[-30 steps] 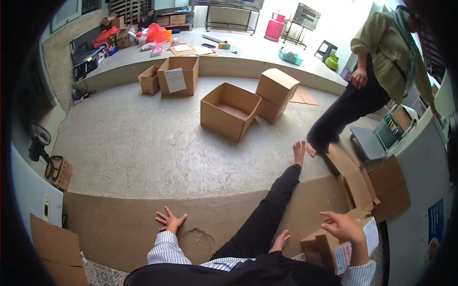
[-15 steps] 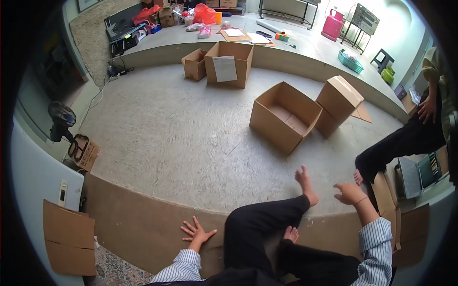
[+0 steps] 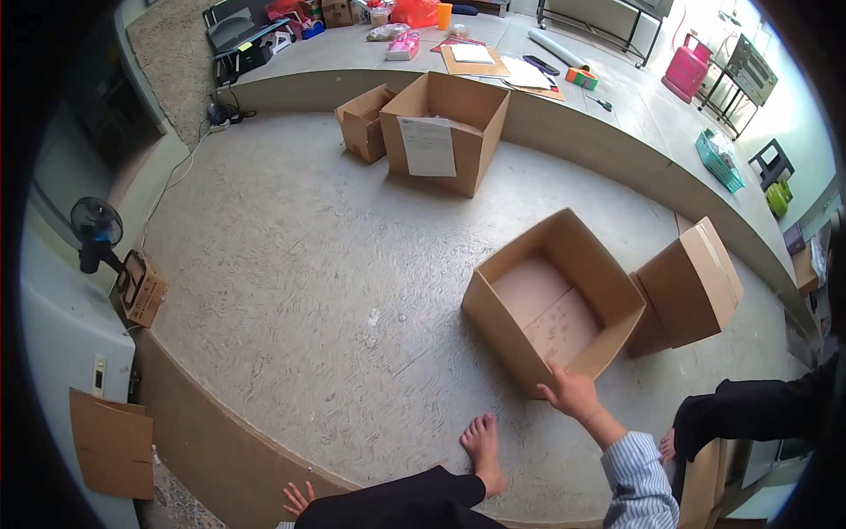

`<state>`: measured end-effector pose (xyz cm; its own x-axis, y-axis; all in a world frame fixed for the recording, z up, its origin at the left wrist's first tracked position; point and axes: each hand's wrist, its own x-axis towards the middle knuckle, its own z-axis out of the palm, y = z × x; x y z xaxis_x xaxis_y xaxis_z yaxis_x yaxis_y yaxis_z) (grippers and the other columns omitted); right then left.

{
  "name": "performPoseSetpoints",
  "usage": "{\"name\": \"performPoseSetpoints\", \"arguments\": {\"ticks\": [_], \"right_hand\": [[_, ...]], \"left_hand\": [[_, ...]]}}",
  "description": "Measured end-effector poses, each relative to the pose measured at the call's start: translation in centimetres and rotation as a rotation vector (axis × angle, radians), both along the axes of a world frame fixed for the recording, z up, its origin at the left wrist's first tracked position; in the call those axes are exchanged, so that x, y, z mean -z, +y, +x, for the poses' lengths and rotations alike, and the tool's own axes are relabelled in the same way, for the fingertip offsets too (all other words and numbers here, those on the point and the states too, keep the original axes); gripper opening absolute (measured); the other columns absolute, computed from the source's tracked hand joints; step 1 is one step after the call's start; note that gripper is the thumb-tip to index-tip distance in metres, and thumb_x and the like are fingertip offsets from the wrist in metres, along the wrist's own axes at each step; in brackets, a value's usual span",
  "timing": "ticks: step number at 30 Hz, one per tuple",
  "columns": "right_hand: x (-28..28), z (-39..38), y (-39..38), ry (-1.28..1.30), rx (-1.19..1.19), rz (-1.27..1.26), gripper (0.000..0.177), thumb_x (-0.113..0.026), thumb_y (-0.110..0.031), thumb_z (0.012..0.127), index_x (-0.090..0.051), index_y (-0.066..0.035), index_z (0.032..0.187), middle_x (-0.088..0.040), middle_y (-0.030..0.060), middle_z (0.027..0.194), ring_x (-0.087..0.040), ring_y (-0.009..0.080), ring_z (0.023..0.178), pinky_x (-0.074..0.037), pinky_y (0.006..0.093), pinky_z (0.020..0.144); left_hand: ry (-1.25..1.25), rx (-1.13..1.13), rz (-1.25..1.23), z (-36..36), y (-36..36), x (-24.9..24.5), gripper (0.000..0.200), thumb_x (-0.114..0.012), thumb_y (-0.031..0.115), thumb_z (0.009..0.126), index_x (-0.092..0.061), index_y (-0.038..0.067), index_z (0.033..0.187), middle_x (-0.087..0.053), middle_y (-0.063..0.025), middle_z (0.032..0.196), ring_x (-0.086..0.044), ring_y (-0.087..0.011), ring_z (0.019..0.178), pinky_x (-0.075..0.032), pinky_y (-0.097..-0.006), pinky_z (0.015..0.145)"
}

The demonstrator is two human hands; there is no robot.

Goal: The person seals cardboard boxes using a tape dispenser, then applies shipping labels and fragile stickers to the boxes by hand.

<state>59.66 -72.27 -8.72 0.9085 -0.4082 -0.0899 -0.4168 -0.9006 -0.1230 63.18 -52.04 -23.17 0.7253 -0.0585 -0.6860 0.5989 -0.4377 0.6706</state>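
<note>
My right hand reaches to the near corner of a large open cardboard box, its thumb and forefinger apart and the fingertips right at the rim. Inside, the bottom of that box shows some dark marks. My left hand rests on the brown step with fingers spread, partly hidden by my dark trouser leg. Close to the box's right side stands a closed, taped carton. My bare foot is on the floor just below the box.
Two open boxes, one small and one larger with a paper sheet, stand by the raised platform. A fan is at left. Another person's dark-clad leg is at right. Papers, scissors and a pink gas cylinder sit on the platform.
The view has shifted forward and turned. My right hand has gone from the air beside my foot to the open box's rim. My left hand stays on the step, now partly covered.
</note>
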Motion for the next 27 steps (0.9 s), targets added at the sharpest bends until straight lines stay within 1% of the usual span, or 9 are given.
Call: {"name": "performPoseSetpoints", "arguments": {"ticks": [4, 6, 8, 12, 14, 16, 20, 23, 27], "right_hand": [[0.6, -0.9, 0.1, -0.035, 0.027, 0.103, 0.028, -0.053, -0.027, 0.078, -0.051, -0.008, 0.098, -0.056, 0.0121, 0.062, -0.056, 0.0296, 0.053, -0.045, 0.0386, 0.047], [-0.6, -1.1, -0.1, 0.092, 0.024, 0.22, 0.039, -0.051, -0.03, 0.08, -0.046, -0.007, 0.111, -0.058, 0.017, 0.075, -0.058, 0.0318, 0.065, -0.046, 0.0419, 0.059], [-3.6, -1.9, 0.2, 0.216, 0.004, 0.255, 0.054, -0.05, -0.041, 0.08, -0.036, -0.014, 0.124, -0.051, 0.0159, 0.108, -0.051, 0.0318, 0.098, -0.036, 0.0488, 0.085], [-12.9, -2.0, 1.1, 0.567, 0.022, 0.22, 0.055, -0.052, -0.042, 0.077, -0.036, -0.021, 0.126, -0.049, 0.0142, 0.117, -0.043, 0.0278, 0.112, -0.016, 0.065, 0.091], [-18.8, 0.0, 1.4, 0.697, -0.016, 0.28, 0.054, -0.052, -0.043, 0.077, -0.038, -0.021, 0.125, -0.049, 0.0145, 0.117, -0.044, 0.0288, 0.111, -0.021, 0.0621, 0.091], [-26.5, 1.5, 1.3, 0.867, -0.056, 0.364, 0.052, -0.051, -0.043, 0.078, -0.039, -0.021, 0.124, -0.048, 0.0149, 0.118, -0.046, 0.0298, 0.11, -0.025, 0.0591, 0.091], [-42.4, 7.3, 0.2, 0.642, -0.202, 0.706, 0.047, -0.048, -0.041, 0.08, -0.045, -0.014, 0.118, -0.057, 0.0173, 0.102, -0.054, 0.0335, 0.095, -0.042, 0.0391, 0.082], [-46.5, 10.9, -2.8, 0.663, -0.154, 0.686, 0.045, -0.049, -0.038, 0.079, -0.049, -0.012, 0.115, -0.058, 0.0174, 0.101, -0.054, 0.0327, 0.095, -0.041, 0.0395, 0.084], [-50.6, 17.6, -7.7, 0.779, 0.158, 0.358, 0.046, -0.051, -0.038, 0.077, -0.048, -0.02, 0.119, -0.053, 0.009, 0.114, -0.05, 0.0273, 0.105, -0.037, 0.048, 0.084]], "left_hand": [[0.145, 0.527, 0.711, 9.7, 23.7, -3.4, 0.062, -0.045, 0.03, 0.083, -0.02, -0.003, 0.129, -0.031, -0.0209, 0.125, -0.03, -0.0247, 0.111, -0.025, -0.0378, 0.094], [0.259, 0.667, 0.822, 14.2, 26.0, -7.0, 0.061, -0.047, 0.031, 0.083, -0.024, -0.002, 0.128, -0.037, -0.02, 0.12, -0.038, -0.0233, 0.105, -0.029, -0.037, 0.091], [0.343, 0.772, 0.726, 18.1, 21.0, -10.3, 0.059, -0.048, 0.032, 0.083, -0.027, -0.001, 0.128, -0.043, -0.0191, 0.116, -0.045, -0.0219, 0.099, -0.034, -0.0361, 0.087], [0.373, 0.867, 0.408, 22.7, 12.1, -20.7, 0.057, -0.051, 0.033, 0.083, -0.033, 0.001, 0.126, -0.055, -0.0173, 0.108, -0.06, -0.0191, 0.086, -0.043, -0.0344, 0.081], [0.309, 0.852, 0.164, 23.4, 9.6, -26.4, 0.059, -0.057, 0.034, 0.08, -0.037, -0.001, 0.123, -0.061, -0.0131, 0.094, -0.063, -0.0183, 0.066, -0.046, -0.0335, 0.072], [0.293, 0.876, 0.032, 22.8, 10.5, -29.9, 0.058, -0.057, 0.035, 0.08, -0.038, 0.0, 0.123, -0.06, -0.013, 0.094, -0.062, -0.018, 0.073, -0.046, -0.032, 0.07], [0.362, 0.854, 0.066, 23.0, 15.0, -45.4, 0.055, -0.057, 0.032, 0.081, -0.04, -0.001, 0.121, -0.06, -0.0125, 0.097, -0.06, -0.0189, 0.083, -0.044, -0.0308, 0.075], [0.367, 0.52, 0.002, 24.2, 19.7, -51.2, 0.053, -0.058, 0.03, 0.079, -0.042, -0.002, 0.119, -0.059, -0.014, 0.104, -0.057, -0.022, 0.091, -0.041, -0.0319, 0.083], [0.304, 0.485, 0.131, 31.7, 19.1, -54.1, 0.05, -0.06, 0.028, 0.077, -0.046, -0.002, 0.115, -0.057, -0.0151, 0.105, -0.055, -0.0232, 0.094, -0.04, -0.0322, 0.085]]}}
